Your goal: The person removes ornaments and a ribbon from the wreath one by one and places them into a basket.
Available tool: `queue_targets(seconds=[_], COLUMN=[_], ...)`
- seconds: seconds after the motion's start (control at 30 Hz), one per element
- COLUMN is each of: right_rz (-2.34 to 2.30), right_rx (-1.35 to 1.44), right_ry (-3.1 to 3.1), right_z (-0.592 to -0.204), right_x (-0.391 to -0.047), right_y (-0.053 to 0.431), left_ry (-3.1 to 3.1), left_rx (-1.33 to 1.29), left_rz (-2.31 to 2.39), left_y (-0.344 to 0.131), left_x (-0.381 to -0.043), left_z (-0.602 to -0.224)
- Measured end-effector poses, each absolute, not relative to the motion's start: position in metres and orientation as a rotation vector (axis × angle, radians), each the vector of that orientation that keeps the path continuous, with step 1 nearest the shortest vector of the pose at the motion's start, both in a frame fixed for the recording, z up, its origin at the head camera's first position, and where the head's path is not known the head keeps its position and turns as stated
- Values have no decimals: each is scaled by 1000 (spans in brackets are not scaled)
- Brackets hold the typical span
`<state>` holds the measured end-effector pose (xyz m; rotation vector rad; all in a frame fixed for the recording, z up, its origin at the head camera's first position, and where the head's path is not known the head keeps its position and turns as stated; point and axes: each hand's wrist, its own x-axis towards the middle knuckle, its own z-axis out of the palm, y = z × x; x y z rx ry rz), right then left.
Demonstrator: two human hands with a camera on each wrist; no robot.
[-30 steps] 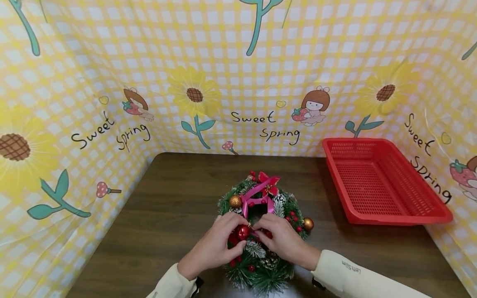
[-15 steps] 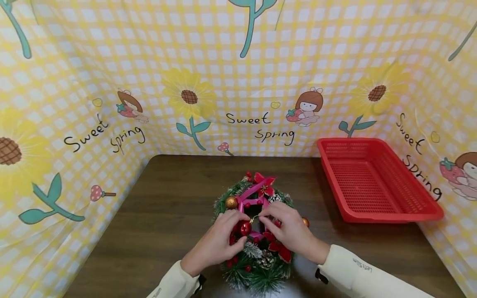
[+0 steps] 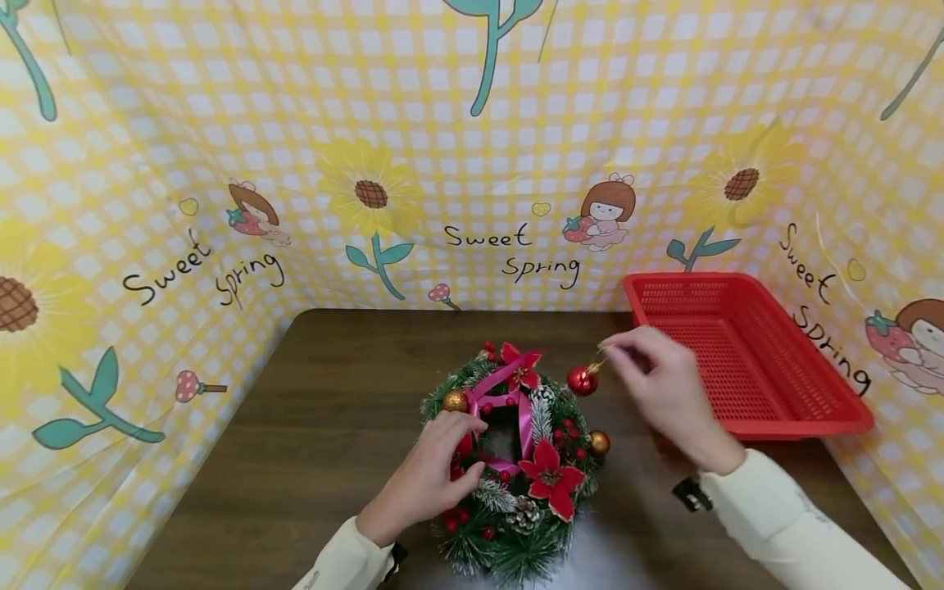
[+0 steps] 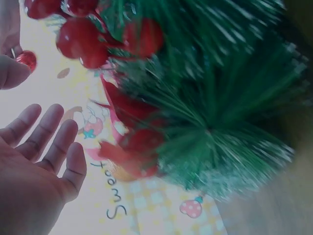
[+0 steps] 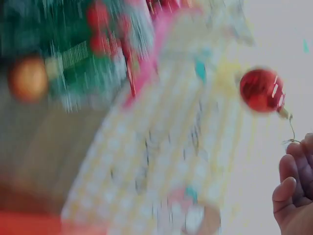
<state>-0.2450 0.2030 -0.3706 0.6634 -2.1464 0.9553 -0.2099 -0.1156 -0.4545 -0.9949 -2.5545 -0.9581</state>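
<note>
A Christmas wreath (image 3: pixel 519 557) with a pink ribbon (image 3: pixel 525 422), red poinsettias (image 3: pixel 551 479), berries and pine cones stands on the dark wooden table. My right hand (image 3: pixel 667 385) pinches the gold hanging loop of a red Christmas bauble (image 3: pixel 583 381), which dangles beyond the wreath's right side. In the right wrist view the bauble (image 5: pixel 261 90) hangs from its thin loop at the fingertips of that hand (image 5: pixel 298 181). My left hand (image 3: pixel 428 471) stays at the wreath's left side with thumb and fingers apart. The left wrist view shows this hand (image 4: pixel 39 166) with its fingers spread and holding nothing.
A red plastic basket (image 3: pixel 811 429) stands on the right of the table, partly behind my right hand. Gold baubles (image 3: pixel 600 443) sit on the wreath's sides. A yellow checked cloth (image 3: pixel 472 180) with sunflowers rises around the table's back and sides.
Both hands were together at the red bauble over the wreath. My right hand has lifted it away to the right by its loop; the left hand has let go and stayed.
</note>
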Motion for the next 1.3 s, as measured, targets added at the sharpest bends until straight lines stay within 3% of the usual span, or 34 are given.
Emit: queue_targets(seconds=[0.23,0.5,0.83,1.3], right_rz=[867,860,892,916], right_rx=[313,22,-92,-124], right_ry=[-2320,-2629,-2867,-2983], right_z=[-353,-369,-403,-422], right_x=[-259,-280,-303,-306], right_y=[269,327,369,380], left_ry=[-2569,-2574,-2599,-2612], left_rx=[-959,-942,-929,-934], left_rz=[-956,-953,-907,-879], left_y=[-131,-141,-145,-149], left_x=[-211,-212,-211,-210], left_z=[-464,-470,-475,-477])
